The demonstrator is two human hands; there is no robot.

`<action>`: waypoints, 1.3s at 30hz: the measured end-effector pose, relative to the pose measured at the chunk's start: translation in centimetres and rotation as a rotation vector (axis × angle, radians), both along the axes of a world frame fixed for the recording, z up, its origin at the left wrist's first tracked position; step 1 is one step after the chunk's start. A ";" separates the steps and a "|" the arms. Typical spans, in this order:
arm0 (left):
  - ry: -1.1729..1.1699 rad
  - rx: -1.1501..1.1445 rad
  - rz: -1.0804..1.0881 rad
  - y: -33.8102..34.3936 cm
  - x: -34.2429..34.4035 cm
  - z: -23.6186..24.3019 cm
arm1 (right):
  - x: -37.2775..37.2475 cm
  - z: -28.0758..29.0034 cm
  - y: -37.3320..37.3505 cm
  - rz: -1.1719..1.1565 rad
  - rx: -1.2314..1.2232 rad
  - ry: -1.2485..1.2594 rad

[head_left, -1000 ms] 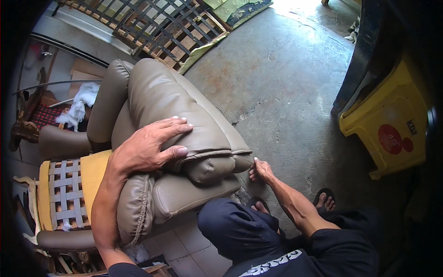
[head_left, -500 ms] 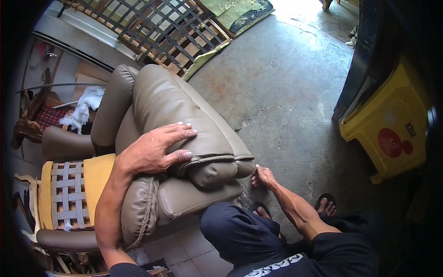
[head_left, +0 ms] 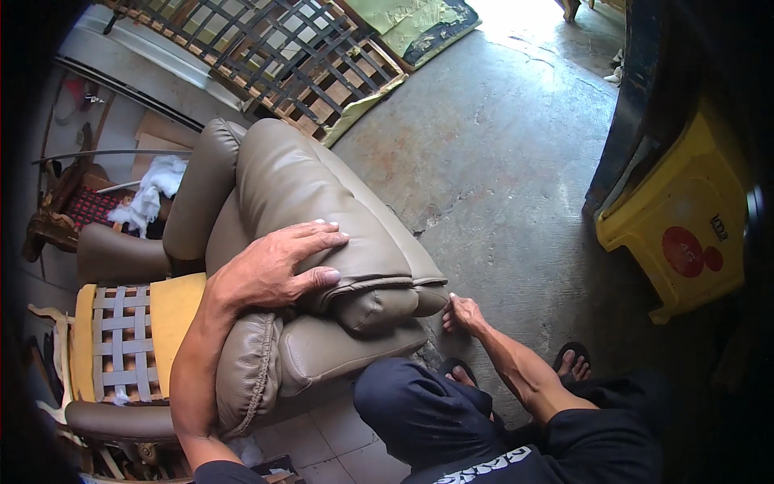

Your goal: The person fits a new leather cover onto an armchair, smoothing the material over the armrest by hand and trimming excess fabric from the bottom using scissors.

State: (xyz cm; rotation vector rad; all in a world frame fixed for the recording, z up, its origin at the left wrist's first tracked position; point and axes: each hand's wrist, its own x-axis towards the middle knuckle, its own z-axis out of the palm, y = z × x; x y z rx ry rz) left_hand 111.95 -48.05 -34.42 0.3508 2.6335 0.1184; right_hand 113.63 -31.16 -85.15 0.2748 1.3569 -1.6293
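Note:
A taupe padded leather seat [head_left: 290, 185] with stitched seams and a gathered arm end [head_left: 246, 367] lies across the middle left. My left hand [head_left: 282, 266] rests on its upper cushion, fingers and thumb apart. My right hand [head_left: 461, 315] is low beside the cushion's right corner, its fingers curled and pressed together; whether they touch the corner or hold anything, I cannot make out. Left of the seat is a frame with grey woven straps [head_left: 121, 343] and yellow foam [head_left: 177, 319].
A wooden frame with dark webbing [head_left: 266, 56] and a green padded panel [head_left: 411, 24] lie at the top. Wooden chair parts [head_left: 48, 230] and white stuffing [head_left: 153, 194] are at left. A yellow plastic stool [head_left: 701, 210] and a dark upright edge [head_left: 625, 105] flank the concrete floor [head_left: 492, 137].
The whole view has shifted slightly down and rightward in the picture. Both hands remain in much the same places against the seat.

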 end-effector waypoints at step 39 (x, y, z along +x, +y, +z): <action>-0.062 -0.007 -0.063 -0.1 0.0 0.2 | 0.1 0.5 0.1 0.014 -0.012 0.017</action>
